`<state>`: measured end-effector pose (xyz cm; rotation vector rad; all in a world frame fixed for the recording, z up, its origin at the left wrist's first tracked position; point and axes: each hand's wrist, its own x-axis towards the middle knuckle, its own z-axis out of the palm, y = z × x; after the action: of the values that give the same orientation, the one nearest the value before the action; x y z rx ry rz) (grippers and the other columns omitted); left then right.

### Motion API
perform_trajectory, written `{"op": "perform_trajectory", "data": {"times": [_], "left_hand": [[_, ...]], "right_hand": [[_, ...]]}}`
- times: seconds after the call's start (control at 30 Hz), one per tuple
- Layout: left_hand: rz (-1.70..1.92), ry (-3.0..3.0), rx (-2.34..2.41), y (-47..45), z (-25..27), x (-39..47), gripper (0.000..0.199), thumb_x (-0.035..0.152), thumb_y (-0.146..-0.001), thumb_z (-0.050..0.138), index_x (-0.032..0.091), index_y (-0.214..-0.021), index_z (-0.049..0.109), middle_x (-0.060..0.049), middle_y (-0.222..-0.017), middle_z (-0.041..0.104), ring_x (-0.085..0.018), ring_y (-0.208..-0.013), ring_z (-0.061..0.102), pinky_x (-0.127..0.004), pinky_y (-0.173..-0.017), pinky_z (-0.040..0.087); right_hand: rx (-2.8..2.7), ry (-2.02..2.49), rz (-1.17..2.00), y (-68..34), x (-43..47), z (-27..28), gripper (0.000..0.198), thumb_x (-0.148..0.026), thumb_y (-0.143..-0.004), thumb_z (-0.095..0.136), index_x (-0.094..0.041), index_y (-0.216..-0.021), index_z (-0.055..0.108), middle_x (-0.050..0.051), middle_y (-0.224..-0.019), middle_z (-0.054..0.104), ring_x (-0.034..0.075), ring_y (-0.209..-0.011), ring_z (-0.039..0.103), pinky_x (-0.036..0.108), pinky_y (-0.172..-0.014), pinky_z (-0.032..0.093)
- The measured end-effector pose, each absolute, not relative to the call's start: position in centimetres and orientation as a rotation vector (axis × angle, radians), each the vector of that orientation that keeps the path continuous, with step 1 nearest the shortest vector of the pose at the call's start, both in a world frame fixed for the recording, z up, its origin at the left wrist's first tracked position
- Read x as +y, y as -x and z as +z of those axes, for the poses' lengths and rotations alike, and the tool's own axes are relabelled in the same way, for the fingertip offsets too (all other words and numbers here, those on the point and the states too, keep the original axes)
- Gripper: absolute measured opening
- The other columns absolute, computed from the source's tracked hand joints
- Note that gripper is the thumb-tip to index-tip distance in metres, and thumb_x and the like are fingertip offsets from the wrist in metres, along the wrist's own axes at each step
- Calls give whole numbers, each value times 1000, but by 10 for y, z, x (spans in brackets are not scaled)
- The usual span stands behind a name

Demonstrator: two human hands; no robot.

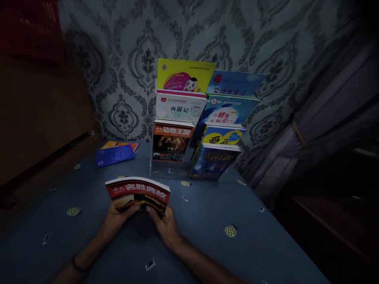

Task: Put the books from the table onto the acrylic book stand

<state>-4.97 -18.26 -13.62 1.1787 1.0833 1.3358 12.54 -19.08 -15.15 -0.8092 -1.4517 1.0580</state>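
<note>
Between my two hands a red-topped book (pixel 137 193) with Chinese lettering is held above the table, its cover facing me and its body slightly bowed. My left hand (pixel 120 216) grips the lower left side, thumb across the cover. On the lower right side, my right hand (pixel 164 223) holds it the same way; the other fingers are hidden behind. Beyond it stands a clear display rack (pixel 170 172) with books in tiers. In its left column are a lion-cover book (pixel 171 144), a white book (pixel 179 106) and a yellow book (pixel 186 73).
The rack's right column holds a dark blue book (pixel 216 161) and several blue or yellow ones behind. Left of the rack, a blue book (pixel 115 156) lies over an orange one (pixel 114 144). Patterned wallpaper rises behind the blue-covered table (pixel 204 244); a curtain (pixel 284 138) hangs right.
</note>
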Motion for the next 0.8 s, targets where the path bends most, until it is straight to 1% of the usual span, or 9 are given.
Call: {"op": "perform_trajectory", "data": {"times": [0.1, 0.23, 0.4, 0.53, 0.63, 0.8], "left_hand": [[1301, -1195, 1085, 53, -142, -180, 38, 43, -57, 92, 23, -87, 81, -5, -90, 81, -31, -90, 77, -42, -87, 63], [1290, -1180, 1090, 56, -153, -175, 44, 46, -57, 91, 20, -92, 80, -6, -96, 81, -31, -93, 76, -43, -90, 62], [1240, -1182, 1049, 59, -154, -175, 45, 44, -62, 90, 19, -98, 79, -6, -101, 80, -30, -99, 75, -43, -95, 60], [1229, -1194, 996, 61, -146, -176, 47, 42, -63, 90, 18, -100, 77, -7, -103, 80, -31, -101, 74, -48, -96, 58], [1216, -1196, 914, 63, -146, -174, 51, 41, -62, 90, 17, -104, 75, -8, -107, 79, -33, -104, 73, -51, -97, 57], [1187, -1211, 845, 66, -151, -167, 53, 39, -61, 91, 17, -107, 74, -8, -110, 78, -31, -108, 71, -51, -104, 51]], "right_hand": [[-1478, 816, 1062, -126, -191, -152, 32, -43, -94, 61, -31, -122, 72, 2, -119, 75, 25, -112, 69, 40, -102, 54], [-1499, 784, 1023, -128, -188, -152, 33, -45, -94, 61, -30, -121, 72, 2, -118, 75, 25, -110, 70, 40, -100, 55], [-1548, 771, 1038, -131, -185, -151, 33, -44, -94, 61, -28, -121, 72, 3, -117, 76, 26, -113, 70, 43, -102, 54], [-1523, 775, 984, -130, -184, -153, 31, -45, -92, 63, -28, -116, 74, 3, -114, 77, 26, -108, 72, 45, -99, 56], [-1527, 797, 978, -130, -185, -154, 31, -45, -92, 64, -27, -115, 75, 4, -114, 77, 27, -109, 72, 45, -100, 56], [-1535, 865, 914, -128, -181, -159, 34, -49, -88, 66, -26, -110, 76, 6, -109, 78, 30, -106, 72, 49, -97, 57]]}}
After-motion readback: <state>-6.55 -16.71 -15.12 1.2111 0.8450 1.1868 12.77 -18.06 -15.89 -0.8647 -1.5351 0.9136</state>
